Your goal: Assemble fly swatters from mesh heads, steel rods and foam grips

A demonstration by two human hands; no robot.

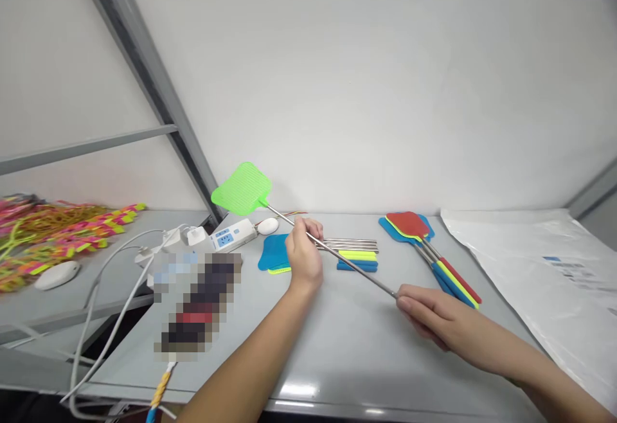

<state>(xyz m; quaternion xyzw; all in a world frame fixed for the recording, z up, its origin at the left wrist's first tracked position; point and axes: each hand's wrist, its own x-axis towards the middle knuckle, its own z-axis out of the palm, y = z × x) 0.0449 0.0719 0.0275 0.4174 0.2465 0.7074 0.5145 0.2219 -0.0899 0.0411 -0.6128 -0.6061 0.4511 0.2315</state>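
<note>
With my left hand (306, 256) I grasp the thin silver metal rod (359, 269) of a green plastic fly swatter (245, 188), my right hand (434, 320) clasps its near end, above the grey surface (357, 352).

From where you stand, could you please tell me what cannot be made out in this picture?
Head view: near end of the green swatter, inside the right hand.
Head view: neck of the blue swatter, behind the left hand.
Head view: table item, masked by pixel blocks.
Head view: print on the bag, too small to read.
</note>
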